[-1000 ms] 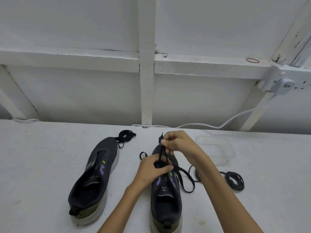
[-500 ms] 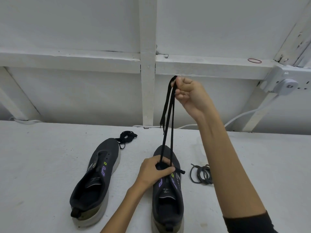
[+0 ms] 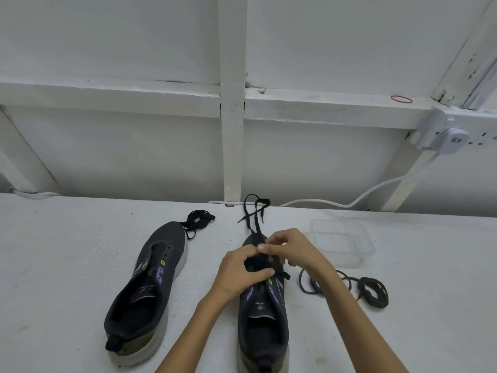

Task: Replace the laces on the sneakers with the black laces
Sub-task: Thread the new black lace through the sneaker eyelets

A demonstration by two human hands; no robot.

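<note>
Lengthwise, the sneaker (image 3: 265, 327) runs straight away from the person, toe toward the wall (image 3: 134, 157) and heel at the bottom edge of the view, resting on its sole in the middle of the counter (image 3: 67, 265). Its upper is dark knit fabric with purple and yellow-green accents over a pale sole. A flat black lace (image 3: 254, 216) leaves the front eyelets and trails forward past the toe, its two ends crossing on the counter. The left hand (image 3: 239, 273) grips the sneaker over the eyelet rows, fingers (image 3: 242, 254) curled, while the right hand (image 3: 293, 251) pinches the black lace between curled fingers (image 3: 274, 238) near the toe. To the left a second sneaker (image 3: 150, 286) lies unlaced, angled slightly rightward, with a lace bundle (image 3: 200, 218) beside its toe. On the right sit thin coiled laces (image 3: 373, 292) and a clear, rounded-rectangular plastic tub (image 3: 341, 243). The counter is rough and white-painted.
</note>
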